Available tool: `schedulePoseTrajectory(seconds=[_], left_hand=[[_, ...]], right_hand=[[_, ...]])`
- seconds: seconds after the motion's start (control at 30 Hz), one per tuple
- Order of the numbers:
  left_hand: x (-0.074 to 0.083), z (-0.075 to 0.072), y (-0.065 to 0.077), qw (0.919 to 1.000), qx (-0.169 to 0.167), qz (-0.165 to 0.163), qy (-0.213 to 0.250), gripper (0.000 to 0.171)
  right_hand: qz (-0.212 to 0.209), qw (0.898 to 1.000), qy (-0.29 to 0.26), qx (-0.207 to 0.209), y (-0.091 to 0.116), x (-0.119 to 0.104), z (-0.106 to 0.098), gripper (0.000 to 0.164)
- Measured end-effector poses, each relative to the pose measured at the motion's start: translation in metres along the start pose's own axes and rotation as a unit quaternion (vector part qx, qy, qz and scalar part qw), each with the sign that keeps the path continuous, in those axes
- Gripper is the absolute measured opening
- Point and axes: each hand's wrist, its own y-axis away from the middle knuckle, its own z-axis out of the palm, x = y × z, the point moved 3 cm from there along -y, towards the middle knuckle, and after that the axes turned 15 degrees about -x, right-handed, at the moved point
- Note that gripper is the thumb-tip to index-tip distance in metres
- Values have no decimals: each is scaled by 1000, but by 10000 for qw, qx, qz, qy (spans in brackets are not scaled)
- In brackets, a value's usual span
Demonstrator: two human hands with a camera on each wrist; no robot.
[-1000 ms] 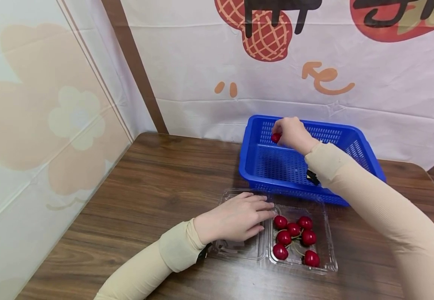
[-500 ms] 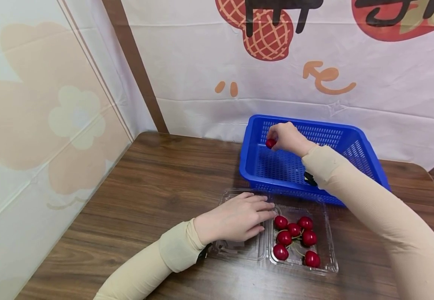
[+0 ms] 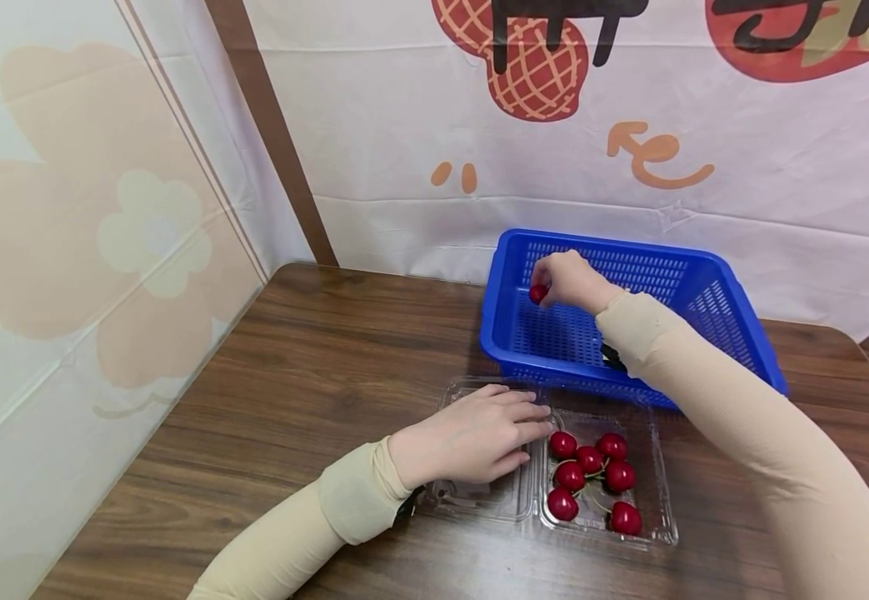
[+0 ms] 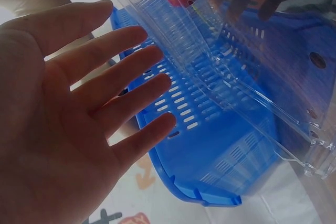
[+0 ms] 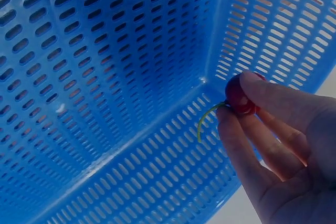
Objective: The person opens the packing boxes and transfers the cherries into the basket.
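Inside the left end of the blue plastic basket [image 3: 674,387], my right hand [image 3: 572,279] pinches a red cherry [image 5: 239,97] between thumb and fingers; its thin green stem [image 5: 201,124] hangs free. My left hand [image 3: 471,435] lies over the left half of a clear plastic clamshell box [image 3: 662,500], its fingers spread and straight and the fingertips near the box's middle fold. Several dark red cherries [image 3: 571,476] with stems sit in the right half. In the left wrist view the same hand [image 4: 105,82] shows its palm with the fingers extended.
The basket stands at the back of a brown wooden table [image 3: 314,358], just behind the clamshell box. A white printed cloth [image 3: 374,100] hangs behind the table, and another with a pale flower covers the left side.
My right hand has moved left and lower into the basket with the cherry in its fingers. The left hand and the clamshell box stay where they were.
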Motion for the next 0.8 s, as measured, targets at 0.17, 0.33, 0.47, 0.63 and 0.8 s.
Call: schedulePoseTrajectory(seconds=[0.17, 0.33, 0.47, 0.63, 0.8], left_hand=[[0, 0, 0, 10000, 30, 5, -25, 43], [0, -1, 0, 10000, 56, 9, -41, 43], [0, -1, 0, 9999, 84, 11, -60, 43], [-1, -1, 1, 9999, 101, 20, -43, 43], [-1, -1, 0, 10000, 32, 22, -15, 43]], right_hand=[[6, 9999, -106, -125, -2, 1, 4, 30], [-51, 9998, -76, -194, -5, 1, 8, 29], [-141, 9996, 40, -248, -9, 0, 11, 28], [-156, 9994, 74, -299, -13, 0, 15, 29], [-95, 9992, -70, -382, -14, -1, 18, 30]])
